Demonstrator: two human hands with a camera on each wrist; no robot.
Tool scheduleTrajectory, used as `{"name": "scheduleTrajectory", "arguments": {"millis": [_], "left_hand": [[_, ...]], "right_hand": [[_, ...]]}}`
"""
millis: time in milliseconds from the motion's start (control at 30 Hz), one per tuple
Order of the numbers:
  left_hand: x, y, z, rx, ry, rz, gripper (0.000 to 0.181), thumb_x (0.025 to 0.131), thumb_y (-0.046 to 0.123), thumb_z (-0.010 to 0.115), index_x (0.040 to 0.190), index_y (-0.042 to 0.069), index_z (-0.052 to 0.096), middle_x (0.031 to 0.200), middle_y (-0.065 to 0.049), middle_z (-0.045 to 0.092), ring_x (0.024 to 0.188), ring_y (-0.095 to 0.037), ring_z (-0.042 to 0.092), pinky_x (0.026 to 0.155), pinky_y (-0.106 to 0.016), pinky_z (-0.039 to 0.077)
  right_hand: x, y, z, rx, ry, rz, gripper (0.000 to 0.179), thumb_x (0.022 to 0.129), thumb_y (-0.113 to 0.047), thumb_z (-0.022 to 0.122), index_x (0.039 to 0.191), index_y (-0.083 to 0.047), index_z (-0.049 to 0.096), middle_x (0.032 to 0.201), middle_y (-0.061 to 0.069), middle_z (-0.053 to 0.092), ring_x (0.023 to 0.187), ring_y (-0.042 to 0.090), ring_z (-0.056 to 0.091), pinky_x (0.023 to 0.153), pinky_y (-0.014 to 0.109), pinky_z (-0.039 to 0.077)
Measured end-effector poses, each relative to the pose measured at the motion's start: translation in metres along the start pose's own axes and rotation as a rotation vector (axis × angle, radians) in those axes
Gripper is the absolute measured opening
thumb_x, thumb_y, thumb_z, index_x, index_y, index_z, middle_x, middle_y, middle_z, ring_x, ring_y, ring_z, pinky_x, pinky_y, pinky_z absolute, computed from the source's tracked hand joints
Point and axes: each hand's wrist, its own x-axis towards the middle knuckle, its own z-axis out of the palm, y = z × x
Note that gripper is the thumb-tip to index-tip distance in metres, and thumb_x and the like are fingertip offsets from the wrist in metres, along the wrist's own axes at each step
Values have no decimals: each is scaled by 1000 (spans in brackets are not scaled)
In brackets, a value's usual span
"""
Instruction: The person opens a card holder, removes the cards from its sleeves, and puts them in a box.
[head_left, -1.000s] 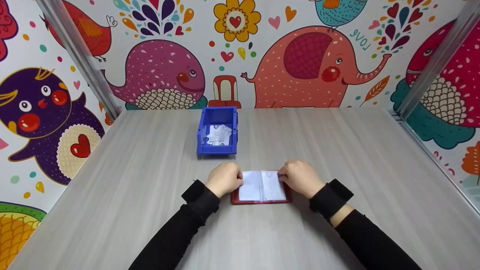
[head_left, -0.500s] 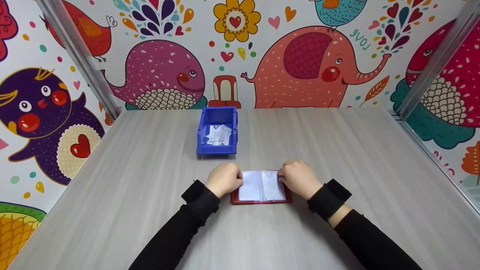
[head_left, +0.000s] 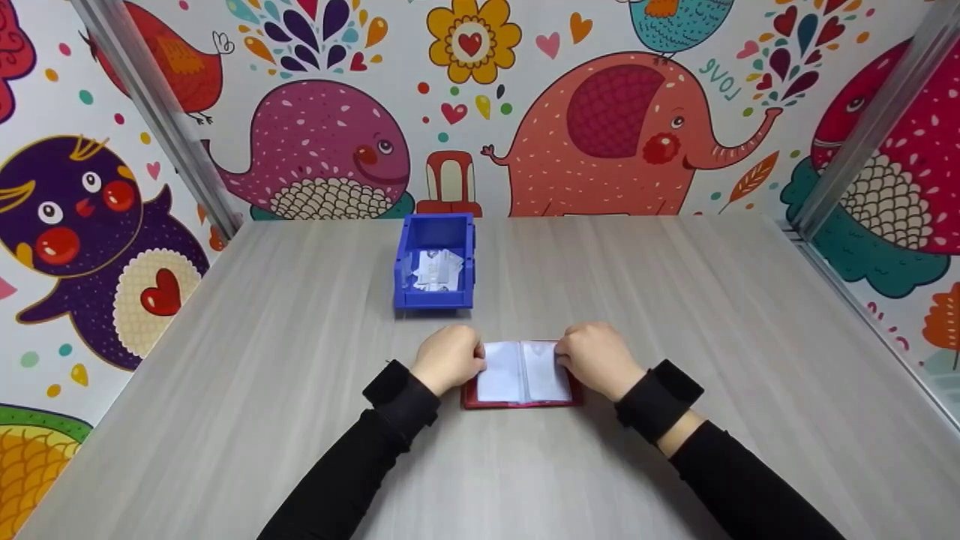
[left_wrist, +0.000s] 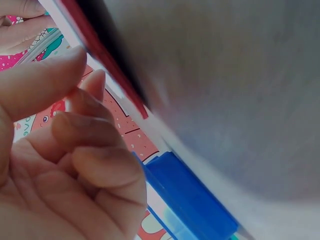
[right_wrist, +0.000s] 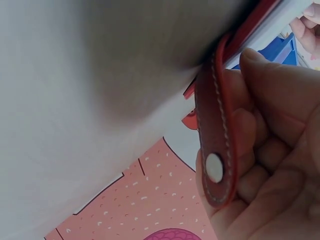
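A small red card holder (head_left: 501, 373) lies spread on the table, its whitish plastic sleeves facing up and a fold down the middle. At its left edge my left hand (head_left: 448, 356) pinches the sleeves between thumb and curled fingers. On the opposite side, my right hand (head_left: 600, 360) holds the right-hand sleeves the same way. Seen from the right wrist, a red stitched strap (right_wrist: 216, 120) with a silver snap (right_wrist: 214, 167) sticks out past the cover, beside the curled fingers. In the left wrist view, the red cover edge (left_wrist: 112, 70) runs just beyond my thumb tip.
Behind the card holder, a little to the left, stands a blue bin (head_left: 439, 300) with several white and clear pieces (head_left: 438, 270) inside. Walls printed with cartoon animals (head_left: 600, 150) border the back and sides of the wood-grain table (head_left: 262, 360).
My right wrist has shifted very slightly left. The left hand, the card holder and the bin stay where they were.
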Motion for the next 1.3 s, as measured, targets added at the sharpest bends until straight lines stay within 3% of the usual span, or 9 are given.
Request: {"name": "scheduleTrajectory", "arguments": {"millis": [667,1300], "left_hand": [[0,0,0,-4,6,-3,6,76,11,74,72,10,70,72,1,64,69,-21,59,67,-39,49],[-1,0,0,-1,27,20,10,76,10,75,70,11,67,69,2,61,65,-19,55,64,-38,48]], "right_hand": [[0,-2,-3,161,-75,33,18,75,1,80,69,-11,68,68,1,63,64,18,61,59,37,50],[1,-8,-5,203,-88,31,10,76,1,79,75,-9,75,72,2,67,66,16,62,61,35,51]]}}
